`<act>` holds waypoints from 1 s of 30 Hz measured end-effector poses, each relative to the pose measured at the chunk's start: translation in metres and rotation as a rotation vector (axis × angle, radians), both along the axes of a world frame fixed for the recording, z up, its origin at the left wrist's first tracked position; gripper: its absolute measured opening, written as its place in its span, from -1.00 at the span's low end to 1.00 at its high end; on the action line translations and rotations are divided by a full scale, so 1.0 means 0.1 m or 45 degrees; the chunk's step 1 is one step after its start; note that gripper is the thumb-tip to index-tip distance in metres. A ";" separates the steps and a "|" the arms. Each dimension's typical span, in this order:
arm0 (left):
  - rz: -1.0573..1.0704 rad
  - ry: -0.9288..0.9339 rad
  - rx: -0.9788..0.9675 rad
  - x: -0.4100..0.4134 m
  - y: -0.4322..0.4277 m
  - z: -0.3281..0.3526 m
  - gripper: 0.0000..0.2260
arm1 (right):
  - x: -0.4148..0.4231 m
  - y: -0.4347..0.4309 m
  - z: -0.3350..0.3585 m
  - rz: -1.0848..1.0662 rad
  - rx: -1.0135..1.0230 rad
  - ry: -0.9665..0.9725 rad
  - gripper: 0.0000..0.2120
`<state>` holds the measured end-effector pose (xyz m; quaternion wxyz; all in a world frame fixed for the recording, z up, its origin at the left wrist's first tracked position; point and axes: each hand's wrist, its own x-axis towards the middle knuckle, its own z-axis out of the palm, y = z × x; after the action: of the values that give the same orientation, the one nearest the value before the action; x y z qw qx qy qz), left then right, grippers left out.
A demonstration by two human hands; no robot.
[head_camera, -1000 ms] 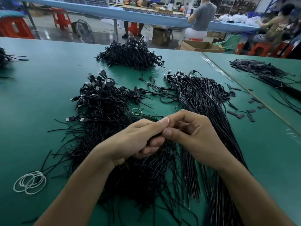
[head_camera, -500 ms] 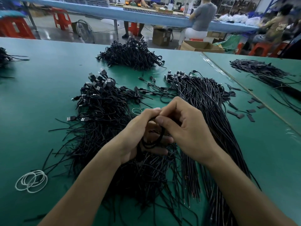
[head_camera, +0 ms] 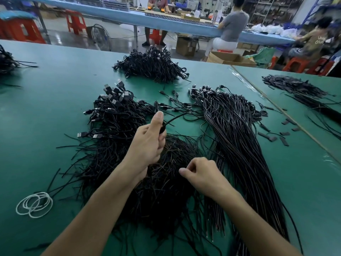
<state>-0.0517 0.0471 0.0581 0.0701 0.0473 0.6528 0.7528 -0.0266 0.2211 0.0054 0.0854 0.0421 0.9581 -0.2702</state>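
One wide-angle head-worn view looks forward and down from close above the left hand (head_camera: 147, 145) and right hand (head_camera: 203, 176) over the green table (head_camera: 46, 117), with a blue workbench (head_camera: 184, 24) far ahead.

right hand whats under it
Black cables heaped on the green table lie under the right hand. The hand covers those directly below it; whether its curled fingers pinch one cannot be seen.
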 end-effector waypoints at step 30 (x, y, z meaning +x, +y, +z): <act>-0.314 0.364 -0.124 0.26 0.18 0.18 -0.62 | 0.14 -0.39 0.71 -0.333 -1.560 0.986 -0.92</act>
<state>-0.0258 0.0647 0.0762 0.0707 0.2300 0.6809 0.6917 -0.0127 0.1820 0.0760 -0.2839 0.0022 0.5840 -0.7605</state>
